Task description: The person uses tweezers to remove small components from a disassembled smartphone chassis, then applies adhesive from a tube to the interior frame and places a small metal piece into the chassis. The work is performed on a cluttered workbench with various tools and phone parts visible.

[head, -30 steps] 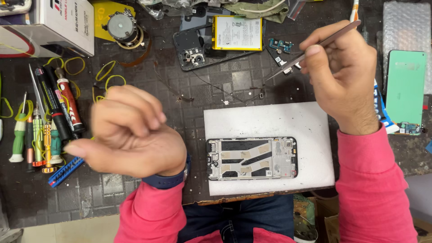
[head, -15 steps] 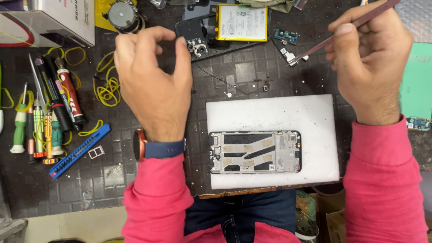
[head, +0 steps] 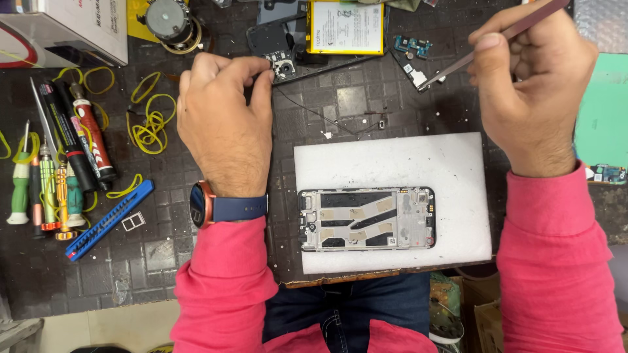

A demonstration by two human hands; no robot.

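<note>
Your right hand [head: 533,85] runs off the top edge, so the upper end of the tweezers [head: 487,42] is cut off; your fingers [head: 487,46] are pinched shut on them, and the tip points down-left at a small circuit board [head: 413,51] on the dark tabletop [head: 163,261]. Whether the tip touches that board is hard to make out.

Your left hand [head: 226,121] lies palm down, back to the camera, fingertips curled at the edge of the black phone back cover [head: 278,46]. The hand hides what sits under it, so I cannot tell whether those fingers grip anything.

The phone frame [head: 366,219] lies flat on the white mat [head: 392,163], close to your body, between your two forearms and well apart from both hands. A battery [head: 345,27] sits at the top, partly cropped. Left of your wrist lie a blue utility knife [head: 108,219], yellow rubber bands [head: 150,121] and a row of screwdrivers [head: 46,183].
</note>
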